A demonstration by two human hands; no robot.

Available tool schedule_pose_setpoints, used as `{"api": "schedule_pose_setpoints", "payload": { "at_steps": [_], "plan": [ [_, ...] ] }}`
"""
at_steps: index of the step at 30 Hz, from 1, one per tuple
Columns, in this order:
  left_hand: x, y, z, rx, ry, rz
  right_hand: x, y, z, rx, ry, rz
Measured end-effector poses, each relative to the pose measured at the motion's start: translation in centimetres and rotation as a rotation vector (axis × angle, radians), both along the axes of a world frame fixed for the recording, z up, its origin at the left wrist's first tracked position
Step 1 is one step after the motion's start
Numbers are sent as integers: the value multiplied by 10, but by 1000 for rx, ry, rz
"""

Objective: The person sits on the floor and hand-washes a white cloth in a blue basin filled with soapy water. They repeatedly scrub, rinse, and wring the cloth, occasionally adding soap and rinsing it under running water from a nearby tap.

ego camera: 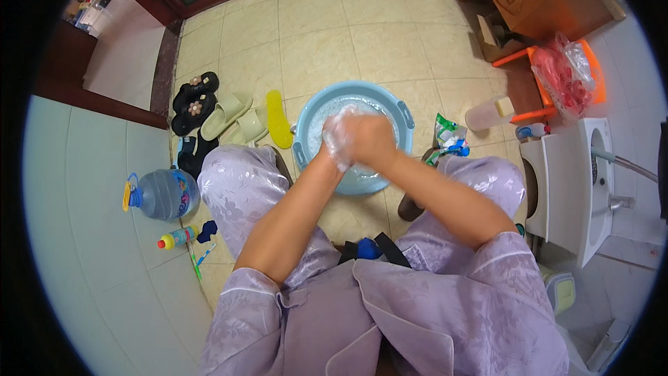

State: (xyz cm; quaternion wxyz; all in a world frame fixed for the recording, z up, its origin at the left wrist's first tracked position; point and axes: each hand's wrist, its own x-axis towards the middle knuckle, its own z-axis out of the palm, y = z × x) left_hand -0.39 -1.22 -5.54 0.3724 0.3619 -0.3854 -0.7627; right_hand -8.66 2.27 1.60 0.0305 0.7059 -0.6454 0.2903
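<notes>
Over a light blue plastic basin (360,188) of foamy water, my two hands are pressed together. A whitish, sudsy item (339,136), perhaps a thin wet cloth, is bunched around my left hand (334,141) and between both hands. Suds hide most of the left fingers. My right hand (371,137) is curled in a fist against it and is blurred. Beside the basin's left rim lies a yellow shoe insole (279,119). A green and white plastic packet (450,133) lies crumpled at the right, near my knee.
Pale green slippers (227,115) and black sandals (194,102) stand at the left. Near the wall lie a large water bottle (169,194) and a yellow bottle (178,237). At the right are a pinkish container (488,115), an orange stool (597,70) holding plastic bags and a white washbasin (571,183).
</notes>
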Motion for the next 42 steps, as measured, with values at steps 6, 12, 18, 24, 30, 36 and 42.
{"api": "schedule_pose_setpoints", "payload": {
  "at_steps": [6,12,18,24,30,36,42],
  "plan": [
    [2,-10,-25,305,936,-416,13,6,8,-217,-81,77],
    [-18,9,75,306,166,27,-61,-26,-26,158,-1259,-233],
    [-19,5,50,145,109,260,-58,-26,-6,333,-2088,-232],
    [-18,-4,45,413,406,130,-30,-9,-12,142,-1016,149],
    [-18,5,36,484,399,-38,-30,-11,-14,-66,60,-114],
    [10,-7,-25,355,903,-293,7,5,2,-85,-104,75],
    [2,7,71,-436,-161,-138,-57,-18,-43,431,-1249,90]
  ]
}}
